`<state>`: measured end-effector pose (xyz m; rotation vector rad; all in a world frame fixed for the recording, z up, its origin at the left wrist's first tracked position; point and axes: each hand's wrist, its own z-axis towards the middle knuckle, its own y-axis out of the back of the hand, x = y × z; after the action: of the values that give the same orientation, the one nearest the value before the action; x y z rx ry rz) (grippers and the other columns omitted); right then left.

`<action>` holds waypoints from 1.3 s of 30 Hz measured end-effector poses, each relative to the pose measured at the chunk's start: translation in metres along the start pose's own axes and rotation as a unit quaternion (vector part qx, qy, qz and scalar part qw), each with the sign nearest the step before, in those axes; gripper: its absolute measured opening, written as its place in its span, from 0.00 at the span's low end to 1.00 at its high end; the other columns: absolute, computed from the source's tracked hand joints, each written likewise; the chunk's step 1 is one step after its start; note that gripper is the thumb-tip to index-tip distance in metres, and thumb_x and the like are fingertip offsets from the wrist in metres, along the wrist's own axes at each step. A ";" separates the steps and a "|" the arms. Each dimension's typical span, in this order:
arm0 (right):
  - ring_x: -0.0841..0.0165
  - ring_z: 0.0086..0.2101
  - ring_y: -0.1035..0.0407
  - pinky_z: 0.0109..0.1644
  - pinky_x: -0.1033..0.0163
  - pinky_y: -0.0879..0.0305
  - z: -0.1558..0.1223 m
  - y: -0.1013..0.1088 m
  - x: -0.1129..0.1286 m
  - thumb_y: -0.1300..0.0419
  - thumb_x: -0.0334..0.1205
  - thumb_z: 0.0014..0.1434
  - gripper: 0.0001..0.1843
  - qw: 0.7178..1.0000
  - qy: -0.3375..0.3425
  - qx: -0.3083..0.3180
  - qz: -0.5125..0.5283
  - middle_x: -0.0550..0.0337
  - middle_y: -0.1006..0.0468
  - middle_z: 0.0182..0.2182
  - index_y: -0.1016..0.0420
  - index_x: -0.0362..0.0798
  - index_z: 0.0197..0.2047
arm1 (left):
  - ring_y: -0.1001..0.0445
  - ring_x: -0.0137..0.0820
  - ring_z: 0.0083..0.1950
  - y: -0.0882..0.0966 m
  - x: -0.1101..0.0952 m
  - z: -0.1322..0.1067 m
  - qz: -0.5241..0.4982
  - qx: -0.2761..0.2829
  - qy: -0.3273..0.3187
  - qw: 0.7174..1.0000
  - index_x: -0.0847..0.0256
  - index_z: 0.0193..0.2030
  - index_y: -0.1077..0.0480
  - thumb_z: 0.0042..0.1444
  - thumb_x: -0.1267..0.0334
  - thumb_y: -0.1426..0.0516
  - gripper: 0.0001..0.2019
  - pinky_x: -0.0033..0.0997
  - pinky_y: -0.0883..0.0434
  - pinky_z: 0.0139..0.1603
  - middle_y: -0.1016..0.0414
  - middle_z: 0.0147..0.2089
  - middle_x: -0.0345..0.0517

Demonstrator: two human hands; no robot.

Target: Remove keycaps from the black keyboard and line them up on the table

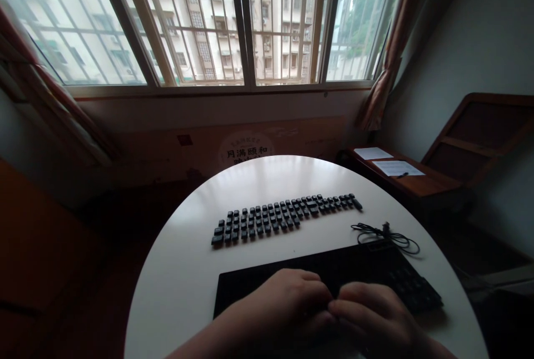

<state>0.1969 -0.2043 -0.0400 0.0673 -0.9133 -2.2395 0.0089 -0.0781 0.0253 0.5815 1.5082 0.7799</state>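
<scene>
A black keyboard (354, 265) lies flat near my side of the table, with keys still seated at its right end (411, 286). My left hand (292, 300) and my right hand (373, 314) meet over its middle. Both have curled fingers, and their tips come together; whatever is between them is hidden. Beyond the keyboard, loose black keycaps (267, 221) are laid out in slanting rows. The keyboard's coiled black cable (387, 234) rests behind its right end.
The round white table (179, 270) has its curved edge on both sides. To the right, a wooden chair (442, 181) bears paper sheets (398, 168) and a pen (403, 175). A barred window (250, 30) with curtains (386, 75) is ahead.
</scene>
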 end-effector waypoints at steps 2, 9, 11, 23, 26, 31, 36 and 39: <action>0.73 0.24 0.32 0.25 0.69 0.36 0.002 0.001 0.000 0.41 0.31 0.67 0.05 1.000 -0.008 0.018 0.010 0.58 0.26 0.30 0.26 0.44 0.46 | 0.26 0.26 0.36 0.003 -0.002 -0.001 -0.008 0.005 0.010 1.000 0.60 0.40 0.26 0.63 0.62 0.41 0.05 0.21 0.33 0.35 0.25 0.40 0.41; 0.70 0.28 0.28 0.28 0.67 0.33 0.025 0.022 -0.027 0.41 0.33 0.68 0.07 0.994 -0.031 0.100 -0.019 0.56 0.22 0.33 0.24 0.47 0.47 | 0.23 0.37 0.44 0.021 0.001 -0.010 0.045 0.003 0.115 0.992 0.54 0.52 0.26 0.67 0.55 0.46 0.13 0.31 0.31 0.40 0.21 0.46 0.45; 0.69 0.30 0.26 0.30 0.67 0.31 0.037 0.025 -0.055 0.43 0.33 0.68 0.09 0.987 -0.051 0.140 -0.056 0.54 0.20 0.38 0.23 0.48 0.48 | 0.24 0.38 0.41 0.024 0.009 -0.012 0.086 0.000 0.137 0.987 0.56 0.47 0.25 0.66 0.56 0.45 0.12 0.33 0.32 0.38 0.20 0.43 0.46; 0.58 0.39 0.21 0.43 0.58 0.29 0.068 -0.028 -0.144 0.37 0.37 0.60 0.09 0.924 -0.199 0.320 -0.071 0.55 0.16 0.41 0.17 0.52 0.42 | 0.23 0.36 0.36 0.023 0.034 -0.011 0.120 0.058 0.134 0.982 0.58 0.39 0.25 0.61 0.58 0.42 0.07 0.31 0.34 0.32 0.20 0.37 0.45; 0.59 0.41 0.21 0.45 0.58 0.29 0.059 -0.035 -0.148 0.39 0.39 0.62 0.11 0.926 -0.218 0.301 -0.057 0.55 0.16 0.44 0.19 0.52 0.47 | 0.24 0.36 0.35 0.026 0.033 -0.011 0.125 0.063 0.136 0.981 0.59 0.37 0.26 0.61 0.59 0.42 0.07 0.30 0.35 0.31 0.20 0.36 0.45; 0.64 0.31 0.23 0.37 0.62 0.32 0.052 -0.038 -0.150 0.38 0.41 0.60 0.07 0.934 -0.247 0.252 -0.059 0.60 0.16 0.35 0.21 0.53 0.42 | 0.23 0.36 0.36 0.026 0.036 -0.011 0.113 0.069 0.147 0.980 0.58 0.38 0.25 0.61 0.58 0.42 0.07 0.31 0.35 0.33 0.20 0.37 0.45; 0.64 0.31 0.24 0.36 0.63 0.33 0.052 -0.040 -0.148 0.39 0.41 0.61 0.06 0.941 -0.236 0.235 -0.066 0.60 0.16 0.35 0.21 0.53 0.39 | 0.22 0.37 0.38 0.022 0.040 -0.012 0.110 0.056 0.141 0.982 0.57 0.40 0.25 0.61 0.57 0.42 0.08 0.31 0.34 0.34 0.19 0.38 0.44; 0.64 0.33 0.23 0.37 0.63 0.32 0.051 -0.040 -0.149 0.40 0.41 0.62 0.07 0.946 -0.226 0.222 -0.065 0.59 0.16 0.38 0.20 0.53 0.38 | 0.23 0.36 0.36 0.024 0.037 -0.011 0.101 0.055 0.145 0.983 0.58 0.39 0.24 0.60 0.58 0.42 0.07 0.30 0.34 0.34 0.19 0.38 0.44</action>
<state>0.2695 -0.0598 -0.0575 -0.1949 -1.6975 -2.1598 -0.0081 -0.0359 0.0194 0.7364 1.7871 0.9748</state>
